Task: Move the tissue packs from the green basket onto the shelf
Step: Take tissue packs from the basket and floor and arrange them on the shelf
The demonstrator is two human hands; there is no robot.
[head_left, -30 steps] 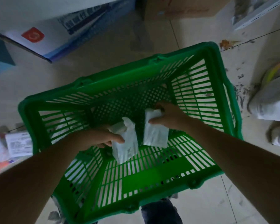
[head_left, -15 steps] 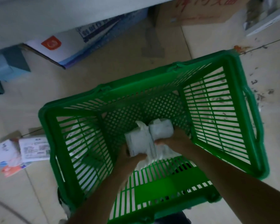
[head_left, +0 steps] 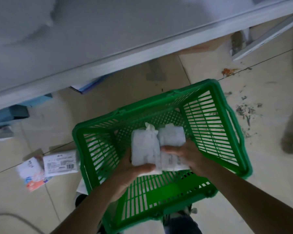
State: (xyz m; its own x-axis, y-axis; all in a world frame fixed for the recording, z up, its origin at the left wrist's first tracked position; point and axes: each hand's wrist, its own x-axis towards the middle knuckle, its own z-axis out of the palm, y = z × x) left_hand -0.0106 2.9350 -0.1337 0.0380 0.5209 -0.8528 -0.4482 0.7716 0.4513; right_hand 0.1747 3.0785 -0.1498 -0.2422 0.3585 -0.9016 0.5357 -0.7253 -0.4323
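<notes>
A green slatted basket point(head_left: 230, 132) stands on the tiled floor below me. Above it I hold white tissue packs pressed side by side. My left hand point(head_left: 134, 171) grips the left tissue pack point(head_left: 144, 146) from underneath, thumb across its near end. My right hand point(head_left: 184, 154) grips the right tissue pack point(head_left: 172, 136) and a further white pack point(head_left: 172, 162) lying beneath it. The grey shelf point(head_left: 95, 53) runs across the upper part of the view, its front edge slanting up to the right. The basket's floor under my hands is hidden.
Printed tissue packages point(head_left: 59, 161) and a red-and-white pack point(head_left: 32, 174) lie on the floor left of the basket. Blue and white boxes point(head_left: 10, 112) sit under the shelf. Debris point(head_left: 243, 110) dots the tiles at right. A grey cable point(head_left: 12, 217) curves at lower left.
Both hands brought their packs together and lifted them above the basket. My view tilted up, so the shelf now fills the top and the basket sits lower right.
</notes>
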